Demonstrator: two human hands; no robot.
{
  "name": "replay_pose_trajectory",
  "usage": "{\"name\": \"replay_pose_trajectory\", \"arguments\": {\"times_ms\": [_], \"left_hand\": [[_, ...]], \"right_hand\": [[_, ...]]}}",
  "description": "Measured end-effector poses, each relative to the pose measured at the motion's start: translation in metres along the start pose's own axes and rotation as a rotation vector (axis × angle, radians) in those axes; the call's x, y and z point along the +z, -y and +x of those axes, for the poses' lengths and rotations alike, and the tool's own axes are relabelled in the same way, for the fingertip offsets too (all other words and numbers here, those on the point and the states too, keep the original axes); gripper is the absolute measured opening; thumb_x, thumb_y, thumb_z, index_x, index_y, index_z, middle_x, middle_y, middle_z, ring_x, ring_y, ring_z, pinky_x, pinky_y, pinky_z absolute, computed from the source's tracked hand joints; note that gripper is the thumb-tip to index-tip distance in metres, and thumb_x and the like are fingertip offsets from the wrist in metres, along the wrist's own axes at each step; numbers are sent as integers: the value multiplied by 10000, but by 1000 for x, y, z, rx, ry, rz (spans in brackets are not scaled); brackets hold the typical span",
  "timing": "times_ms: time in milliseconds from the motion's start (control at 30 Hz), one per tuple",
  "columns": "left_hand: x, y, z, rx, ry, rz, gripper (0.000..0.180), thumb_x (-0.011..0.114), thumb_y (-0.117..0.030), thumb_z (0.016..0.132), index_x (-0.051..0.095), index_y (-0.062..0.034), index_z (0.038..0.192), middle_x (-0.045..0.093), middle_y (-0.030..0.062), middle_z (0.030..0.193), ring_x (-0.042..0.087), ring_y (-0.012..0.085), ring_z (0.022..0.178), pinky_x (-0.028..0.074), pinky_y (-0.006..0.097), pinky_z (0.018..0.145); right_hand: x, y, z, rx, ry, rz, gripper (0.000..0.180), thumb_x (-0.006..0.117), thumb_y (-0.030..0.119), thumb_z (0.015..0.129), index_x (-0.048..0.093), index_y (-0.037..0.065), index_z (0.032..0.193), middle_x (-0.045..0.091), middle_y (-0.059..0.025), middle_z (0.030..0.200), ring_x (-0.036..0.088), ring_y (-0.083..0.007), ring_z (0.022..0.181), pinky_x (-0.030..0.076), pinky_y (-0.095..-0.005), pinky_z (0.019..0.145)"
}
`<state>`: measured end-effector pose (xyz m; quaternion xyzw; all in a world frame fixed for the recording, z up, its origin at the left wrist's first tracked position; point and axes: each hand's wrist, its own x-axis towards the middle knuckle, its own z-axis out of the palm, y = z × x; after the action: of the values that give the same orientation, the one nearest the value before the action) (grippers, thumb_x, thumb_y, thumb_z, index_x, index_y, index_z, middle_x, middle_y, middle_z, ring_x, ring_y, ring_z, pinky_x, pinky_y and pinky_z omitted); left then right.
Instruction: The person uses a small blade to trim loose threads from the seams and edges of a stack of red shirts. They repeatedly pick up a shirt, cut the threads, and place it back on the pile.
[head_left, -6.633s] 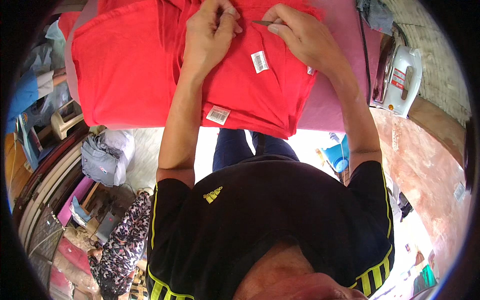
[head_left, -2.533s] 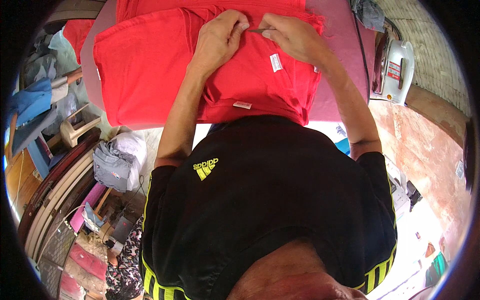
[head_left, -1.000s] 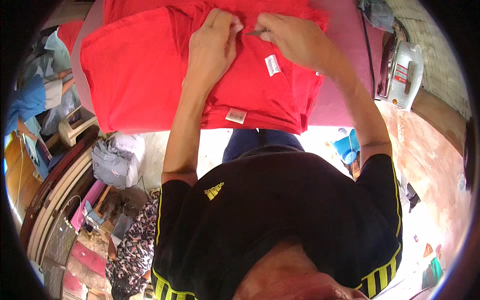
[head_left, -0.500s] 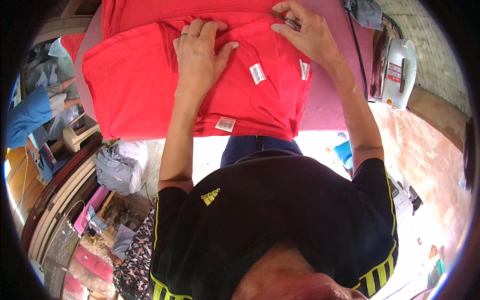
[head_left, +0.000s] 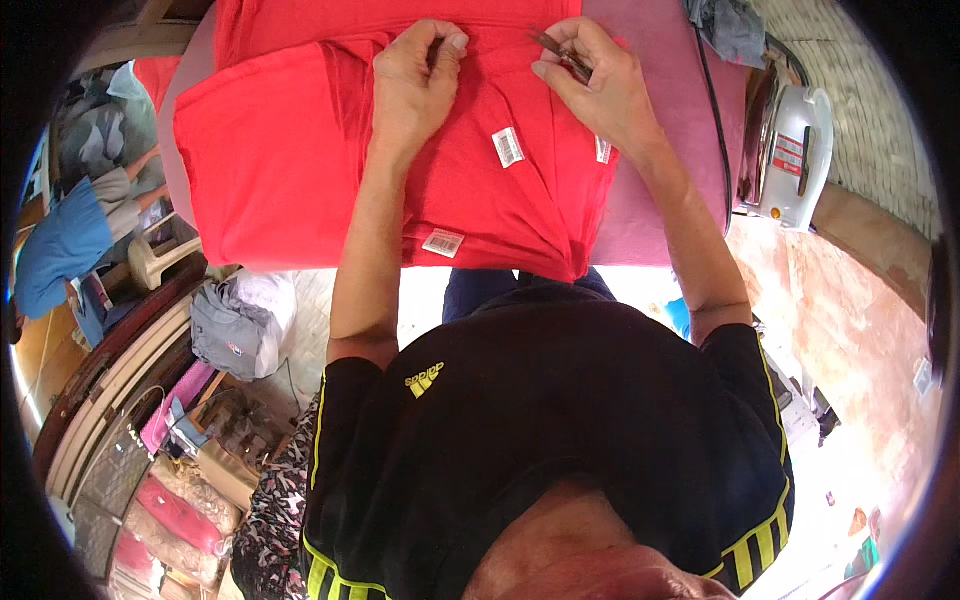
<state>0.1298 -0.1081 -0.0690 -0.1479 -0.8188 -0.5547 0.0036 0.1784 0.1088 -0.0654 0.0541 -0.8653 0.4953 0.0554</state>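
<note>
Red garments [head_left: 280,150], knit-looking, lie spread in layers over a pink-covered table. White printed labels show on them, one at the near hem [head_left: 443,242], one in the middle [head_left: 508,147] and one partly behind my right wrist. My left hand [head_left: 418,85] is over the far part of the red cloth, thumb and fingers pinched together; whatever is between them is too small to make out. To its right, my right hand [head_left: 600,85] grips small dark metal thread snips [head_left: 568,60], their tips pointing left toward my left hand, above the cloth.
The pink table cover [head_left: 670,190] shows on the right, crossed by a black cord [head_left: 718,110]. A white iron [head_left: 800,160] stands beyond it. At left are a person in blue [head_left: 65,245], a beige stool [head_left: 160,260] and a grey bag [head_left: 235,330].
My left hand has gone from lying with fingers spread on the cloth to a pinch, slightly farther right and up. The snips in my right hand have turned more into view.
</note>
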Motion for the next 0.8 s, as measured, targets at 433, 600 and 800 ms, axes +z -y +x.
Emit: {"name": "replay_pose_trajectory", "arguments": {"times_ms": [433,600,800], "left_hand": [[-83,-28,-50,-181,333,-460,108,686,-105,937,676,-17,998,681,48,873,627,120,758,498,244,691],[-95,-54,-52,-47,616,1,280,798,-169,818,692,-35,1040,678,85,926,664,198,851,512,310,737],[-24,-26,-23,197,59,784,318,813,-251,795,708,-73,1037,686,120,1012,643,318,987,510,430,829]], "right_hand": [[3,5,-2,-67,73,133,350,729,95,907,566,20,1208,660,-36,947,613,-87,874,502,-246,805],[-6,-4,5,99,91,191,322,748,54,866,612,27,1157,498,59,768,434,-16,693,390,-191,638],[-10,-3,16,117,98,92,330,756,47,849,628,20,1151,436,75,716,391,-9,646,353,-196,590]]}}
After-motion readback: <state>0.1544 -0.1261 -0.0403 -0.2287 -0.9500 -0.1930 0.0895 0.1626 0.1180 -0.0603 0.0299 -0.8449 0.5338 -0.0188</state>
